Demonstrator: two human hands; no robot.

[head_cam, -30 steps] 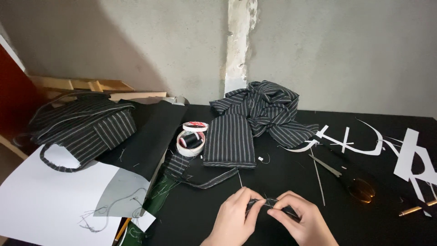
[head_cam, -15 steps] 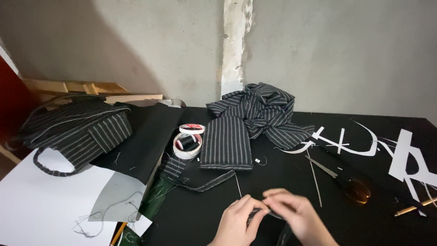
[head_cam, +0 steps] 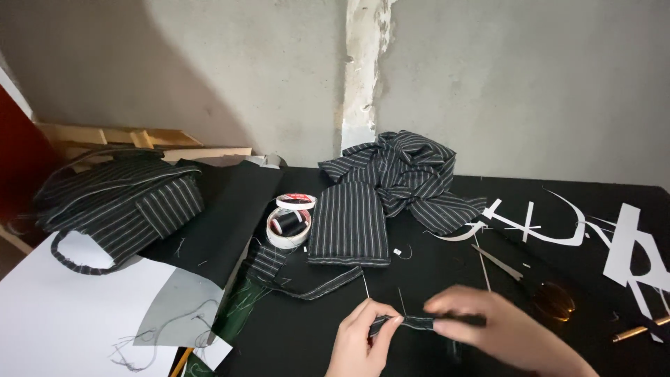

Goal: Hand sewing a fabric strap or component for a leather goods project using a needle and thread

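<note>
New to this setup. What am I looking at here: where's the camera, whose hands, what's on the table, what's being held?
There is no machine here: a person works with two bare hands. The single picture comes from a camera worn on that person's head, looking down over a black table set against a grey wall.

The left hand and the right hand, which is blurred, pinch the two ends of a narrow striped fabric strip stretched between them.

On the table lie a pile of striped cloth, a flat folded striped piece, a loose striped band, a black thread spool in a small round container, scissors and white paper cutouts. At the left sit a striped bag and white paper sheets.
</note>
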